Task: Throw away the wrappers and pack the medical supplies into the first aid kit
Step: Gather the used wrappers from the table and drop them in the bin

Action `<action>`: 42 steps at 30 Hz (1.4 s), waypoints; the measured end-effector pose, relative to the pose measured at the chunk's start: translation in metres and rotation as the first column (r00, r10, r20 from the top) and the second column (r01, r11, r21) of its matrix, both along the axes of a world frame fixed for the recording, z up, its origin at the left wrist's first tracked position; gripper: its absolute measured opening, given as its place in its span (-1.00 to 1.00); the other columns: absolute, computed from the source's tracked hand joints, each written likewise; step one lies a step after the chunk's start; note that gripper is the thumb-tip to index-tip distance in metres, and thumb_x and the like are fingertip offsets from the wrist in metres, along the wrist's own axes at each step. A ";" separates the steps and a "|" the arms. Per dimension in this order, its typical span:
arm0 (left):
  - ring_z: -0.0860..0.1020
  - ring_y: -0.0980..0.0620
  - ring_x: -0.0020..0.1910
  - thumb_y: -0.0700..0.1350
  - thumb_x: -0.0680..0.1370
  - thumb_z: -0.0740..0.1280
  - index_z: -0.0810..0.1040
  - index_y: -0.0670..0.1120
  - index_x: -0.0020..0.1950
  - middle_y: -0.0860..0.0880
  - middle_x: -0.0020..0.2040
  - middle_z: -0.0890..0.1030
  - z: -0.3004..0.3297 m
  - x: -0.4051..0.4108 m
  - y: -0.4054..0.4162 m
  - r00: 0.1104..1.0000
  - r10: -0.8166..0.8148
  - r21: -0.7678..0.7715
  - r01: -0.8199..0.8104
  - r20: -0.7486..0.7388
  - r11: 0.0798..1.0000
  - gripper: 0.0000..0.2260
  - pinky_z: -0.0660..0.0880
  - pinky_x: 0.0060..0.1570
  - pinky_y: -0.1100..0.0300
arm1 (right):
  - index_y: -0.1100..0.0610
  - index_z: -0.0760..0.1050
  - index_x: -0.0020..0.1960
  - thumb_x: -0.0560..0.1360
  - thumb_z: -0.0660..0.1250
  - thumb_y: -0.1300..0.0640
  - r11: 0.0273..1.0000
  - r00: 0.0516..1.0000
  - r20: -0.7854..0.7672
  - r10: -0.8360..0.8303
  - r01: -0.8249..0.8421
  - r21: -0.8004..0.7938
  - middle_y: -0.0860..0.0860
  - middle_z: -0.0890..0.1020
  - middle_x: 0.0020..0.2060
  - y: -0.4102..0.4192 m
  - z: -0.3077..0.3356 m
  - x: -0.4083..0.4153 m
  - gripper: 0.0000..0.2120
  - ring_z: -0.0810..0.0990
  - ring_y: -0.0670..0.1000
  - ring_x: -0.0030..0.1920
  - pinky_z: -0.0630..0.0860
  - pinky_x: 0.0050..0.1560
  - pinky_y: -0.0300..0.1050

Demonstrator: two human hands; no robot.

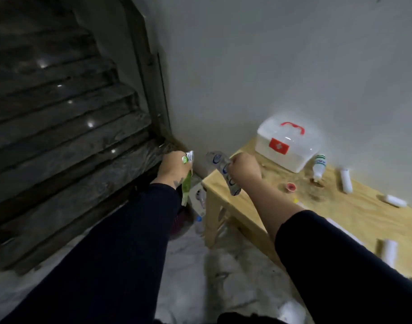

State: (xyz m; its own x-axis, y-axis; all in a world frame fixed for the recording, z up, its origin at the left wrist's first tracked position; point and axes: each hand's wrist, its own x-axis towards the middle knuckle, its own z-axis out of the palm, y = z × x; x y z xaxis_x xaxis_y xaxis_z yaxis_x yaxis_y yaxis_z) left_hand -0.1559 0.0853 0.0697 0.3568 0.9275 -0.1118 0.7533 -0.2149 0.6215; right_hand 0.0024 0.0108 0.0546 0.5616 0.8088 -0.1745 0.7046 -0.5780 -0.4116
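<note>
My left hand (pixel 173 168) is closed around a green wrapper (pixel 186 185) that hangs down past the wrist. My right hand (pixel 243 168) grips a clear wrapper with blue print (pixel 220 168), held just left of the wooden table (pixel 247 206). Both hands hover over the floor corner beside the table. The white first aid kit (pixel 287 146) with a red handle and red cross label stands shut at the table's far end by the wall. A white bottle (pixel 319 167) lies tipped beside it. White gauze rolls (pixel 346 181) (pixel 394 200) (pixel 390 252) lie scattered on the table.
A small red cap (pixel 290 187) lies on the tabletop amid crumbs. Below my hands, in the corner, sits a dark bin (pixel 180 223) with plastic bottles (pixel 200 199) beside it. Dark stairs (pixel 60 118) rise on the left. A white wall stands behind the table.
</note>
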 end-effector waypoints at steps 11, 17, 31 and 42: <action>0.48 -0.11 -0.18 -0.09 0.57 0.32 0.37 -0.15 -0.35 -0.08 -0.31 0.43 -0.062 -0.098 0.100 0.984 0.155 -0.111 -0.164 -0.087 0.980 -0.68 0.26 -0.25 0.15 | 0.30 0.55 -0.07 0.50 0.17 0.34 0.993 0.983 -0.155 0.100 -0.108 -0.042 0.27 0.63 0.05 0.137 -0.048 -0.090 -0.83 0.62 0.23 0.07 0.51 -0.09 -0.01; 0.53 -0.17 0.16 -0.08 0.58 0.31 0.57 -0.27 0.14 -0.21 0.12 0.58 -0.092 -0.089 0.175 0.973 0.204 -0.216 -0.222 -0.105 0.951 -0.73 0.36 -0.06 0.12 | 0.35 0.48 0.22 0.54 0.19 0.31 0.983 0.972 -0.216 0.094 -0.125 -0.131 0.25 0.59 0.17 0.218 -0.078 -0.092 -0.71 0.57 0.21 0.19 0.53 0.08 0.01; 0.57 -0.27 0.02 -0.21 0.58 0.28 0.57 -0.31 0.02 -0.33 0.02 0.61 -0.236 -0.072 0.286 0.953 0.255 -0.426 -0.302 -0.163 0.853 -0.83 0.31 -0.20 0.13 | 0.32 0.50 0.15 0.58 0.15 0.26 0.870 0.970 -0.237 0.062 -0.169 -0.462 0.21 0.58 0.12 0.329 -0.196 -0.089 -0.77 0.54 0.17 0.23 0.49 0.11 -0.06; 0.53 -0.17 0.23 -0.20 0.59 0.26 0.51 -0.21 0.31 -0.18 0.22 0.58 -0.274 -0.077 0.336 0.953 0.243 -0.598 -0.302 -0.180 0.742 -0.70 0.44 0.18 0.10 | 0.23 0.46 0.30 0.58 0.20 0.21 0.817 0.943 -0.322 0.085 -0.251 -0.519 0.23 0.59 0.15 0.375 -0.245 -0.098 -0.69 0.59 0.22 0.07 0.58 0.11 0.03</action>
State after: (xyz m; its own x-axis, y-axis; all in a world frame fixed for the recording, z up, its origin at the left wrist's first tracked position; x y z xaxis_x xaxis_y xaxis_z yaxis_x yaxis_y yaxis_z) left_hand -0.2332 0.4214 -0.2047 0.0612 0.7050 -0.7065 0.7758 0.4118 0.4782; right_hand -0.0961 0.3855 -0.1899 0.2881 0.6093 -0.7387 0.7192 -0.6470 -0.2531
